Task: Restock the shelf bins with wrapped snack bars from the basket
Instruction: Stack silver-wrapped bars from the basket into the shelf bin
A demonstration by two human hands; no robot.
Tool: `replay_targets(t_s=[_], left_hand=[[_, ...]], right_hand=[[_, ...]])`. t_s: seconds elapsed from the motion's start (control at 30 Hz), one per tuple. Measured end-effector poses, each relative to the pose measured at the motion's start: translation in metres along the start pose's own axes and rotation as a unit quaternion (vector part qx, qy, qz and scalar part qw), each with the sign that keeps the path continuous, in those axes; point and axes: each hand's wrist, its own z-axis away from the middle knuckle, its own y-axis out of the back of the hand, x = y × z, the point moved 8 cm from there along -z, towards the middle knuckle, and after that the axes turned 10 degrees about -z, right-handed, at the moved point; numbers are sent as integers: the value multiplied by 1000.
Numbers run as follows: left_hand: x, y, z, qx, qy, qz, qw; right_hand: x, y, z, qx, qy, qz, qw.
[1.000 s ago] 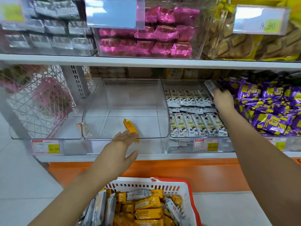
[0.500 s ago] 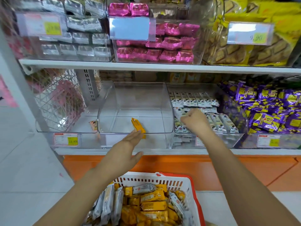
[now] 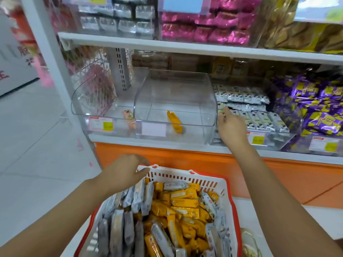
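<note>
Nearest, a white basket [image 3: 185, 176] with a red rim sits low in view, piled with yellow bars [image 3: 183, 203] on the right and silver bars [image 3: 117, 232] on the left. The left hand [image 3: 124, 172] hovers over the basket's far left corner, palm down, fingers loosely bent with nothing in them and the thumb near the rim. Beyond the basket is the shelf's orange base [image 3: 204, 164]. On the lower shelf the right hand [image 3: 232, 129] reaches to the front left corner of the white-bar bin [image 3: 278, 142]. A pale bar [image 3: 221, 109] lies right at its fingertips, and I cannot tell whether they pinch it or only touch it. That bin holds rows of white bars [image 3: 259, 121]. Just left of it, the middle bin [image 3: 176, 89] holds one yellow bar [image 3: 174, 121], lying near its front. The left bin [image 3: 83, 93] holds a single pink bar [image 3: 129, 118] against its right wall. Purple packs [image 3: 319, 108] fill the far right. Above, the upper shelf [image 3: 185, 46] carries silver packs [image 3: 118, 21], pink packs [image 3: 200, 28] and brown packs [image 3: 297, 34].
</note>
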Motion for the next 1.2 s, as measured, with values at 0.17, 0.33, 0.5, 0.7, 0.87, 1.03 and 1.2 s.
replay_targets(t_s=[0.17, 0.33, 0.5, 0.7, 0.87, 1.03, 1.2], left_hand=[[-45, -58, 35, -66, 99, -24, 993], [-95, -106, 74, -203, 233, -52, 950], [-118, -133, 91, -241, 282, -1, 929], [-124, -141, 89, -260, 288, 66, 919], [-123, -140, 87, -256, 281, 88, 921], [-123, -134, 85, -227, 301, 111, 920], [-105, -109, 64, -145, 286, 172, 931]], right_hand=[[-48, 24, 61, 183, 139, -144, 963], [-77, -84, 112, -92, 96, -234, 963], [-52, -216, 183, -393, -106, -122, 905], [-29, -284, 218, -438, -233, -112, 861], [-32, -295, 218, -434, -293, -150, 839], [-39, -296, 228, -436, -357, -252, 787], [-47, -279, 236, -438, -379, -332, 745]])
